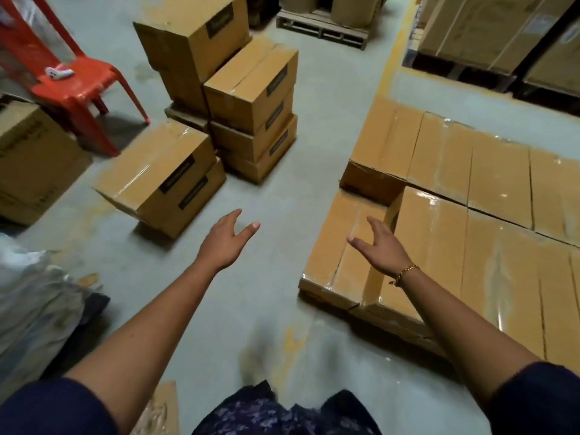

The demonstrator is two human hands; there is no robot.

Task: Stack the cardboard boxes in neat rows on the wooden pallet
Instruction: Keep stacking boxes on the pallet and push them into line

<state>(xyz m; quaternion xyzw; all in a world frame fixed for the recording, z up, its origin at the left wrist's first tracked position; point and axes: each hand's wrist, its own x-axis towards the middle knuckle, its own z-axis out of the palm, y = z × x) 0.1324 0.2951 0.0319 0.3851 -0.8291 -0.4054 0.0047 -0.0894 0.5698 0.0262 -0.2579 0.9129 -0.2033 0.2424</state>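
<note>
Brown tape-sealed cardboard box (157, 177) sitting askew, near left of the scene.
Left hand (224, 243) and right hand (381, 246) reaching, spread apart, empty; box probably stiff, weighty, tape-slick, so favouring opposite bottom edges.

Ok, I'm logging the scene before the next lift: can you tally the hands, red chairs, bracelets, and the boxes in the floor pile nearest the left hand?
Hands: 2, left hand and right hand, both empty
Red chair: 1
Bracelet: 1
Boxes in the nearest pile: 2, upper box and lower box
Total: 6
</note>
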